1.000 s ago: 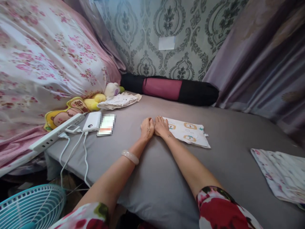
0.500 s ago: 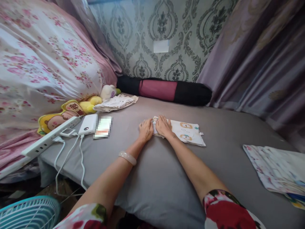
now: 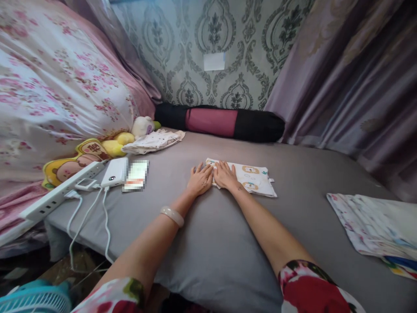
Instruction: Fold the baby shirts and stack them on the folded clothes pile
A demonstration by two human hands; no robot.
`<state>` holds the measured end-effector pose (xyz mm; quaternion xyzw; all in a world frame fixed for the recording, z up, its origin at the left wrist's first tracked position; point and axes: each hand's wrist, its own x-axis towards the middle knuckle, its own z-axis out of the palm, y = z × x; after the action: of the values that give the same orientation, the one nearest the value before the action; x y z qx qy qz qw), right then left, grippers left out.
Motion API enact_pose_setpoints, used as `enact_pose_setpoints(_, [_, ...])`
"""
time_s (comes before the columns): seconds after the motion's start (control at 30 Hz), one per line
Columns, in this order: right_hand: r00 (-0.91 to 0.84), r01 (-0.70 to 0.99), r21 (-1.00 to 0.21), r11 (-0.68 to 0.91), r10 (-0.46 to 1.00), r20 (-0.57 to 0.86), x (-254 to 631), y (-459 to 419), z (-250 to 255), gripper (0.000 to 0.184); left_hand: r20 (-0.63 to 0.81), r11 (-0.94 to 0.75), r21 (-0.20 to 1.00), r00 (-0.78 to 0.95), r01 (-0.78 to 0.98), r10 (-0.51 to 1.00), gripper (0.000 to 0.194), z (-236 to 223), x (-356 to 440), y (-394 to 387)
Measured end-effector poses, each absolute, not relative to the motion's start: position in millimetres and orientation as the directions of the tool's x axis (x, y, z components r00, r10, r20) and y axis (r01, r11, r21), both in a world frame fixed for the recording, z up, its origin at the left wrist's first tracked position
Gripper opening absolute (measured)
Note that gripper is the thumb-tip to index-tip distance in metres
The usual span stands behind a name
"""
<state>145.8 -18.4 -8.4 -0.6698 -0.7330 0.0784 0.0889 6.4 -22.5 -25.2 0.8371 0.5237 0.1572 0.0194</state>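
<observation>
Well, left hand [image 3: 200,179] and right hand [image 3: 225,174] both flat, open, at one printed cloth [image 3: 259,179]; nothing in grip

A long black bag with a maroon middle [image 3: 211,123] lies across the far side of the grey sheet [image 3: 306,178], beneath patterned wallpaper [image 3: 243,30] that bears a small white rectangle [image 3: 214,61]. Mauve curtains [image 3: 345,91] hang at the right, pink-flowered fabric [image 3: 81,91] at the left. Along the latter's foot sit a white plush toy [image 3: 142,126], a yellow plush [image 3: 114,147] and a yellow cartoon cushion [image 3: 67,169], with pale folded cloth [image 3: 154,141] beside them. Nearer are a white power strip [image 3: 60,191], a charger [image 3: 86,184], a power bank [image 3: 114,173] with a white cable [image 3: 107,226] and a pixelated flat object [image 3: 135,176]. Folded printed fabrics [image 3: 374,226] lie at the right; a turquoise fan [image 3: 35,300] shows at the lower left.
</observation>
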Motion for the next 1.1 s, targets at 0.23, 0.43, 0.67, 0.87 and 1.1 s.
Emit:
enact_pose_setpoints(0.23, [-0.056,0.965,-0.255,0.061,0.998,0.026,158.5,-26.7,-3.7,0.059,0.212,-0.455,0.185,0.416,0.871,0.884,0.048,-19.1,6.5,-27.5])
enact_pose_setpoints(0.43, [0.021,0.987,-0.161,-0.020,1.000,0.006,186.2,-35.4,-5.5,0.058,0.218,-0.462,0.185,0.423,0.867,0.880,0.059,-22.6,6.8,-25.9])
enact_pose_setpoints(0.67, [0.034,0.984,-0.175,-0.033,0.999,0.000,190.0,-35.4,-11.8,0.060,0.220,-0.459,0.186,0.419,0.869,0.881,0.063,-26.3,5.5,-23.3])
enact_pose_setpoints(0.87, [0.026,0.981,-0.194,-0.027,1.000,-0.008,189.9,-35.6,-11.6,0.060,0.215,-0.460,0.191,0.421,0.867,0.881,0.062,-26.5,4.7,-23.1])
enact_pose_setpoints(1.1, [0.061,0.988,-0.145,-0.060,0.998,0.006,211.8,-43.1,0.0,0.060,0.217,-0.467,0.204,0.426,0.860,0.879,0.063,-26.3,4.9,-22.8])
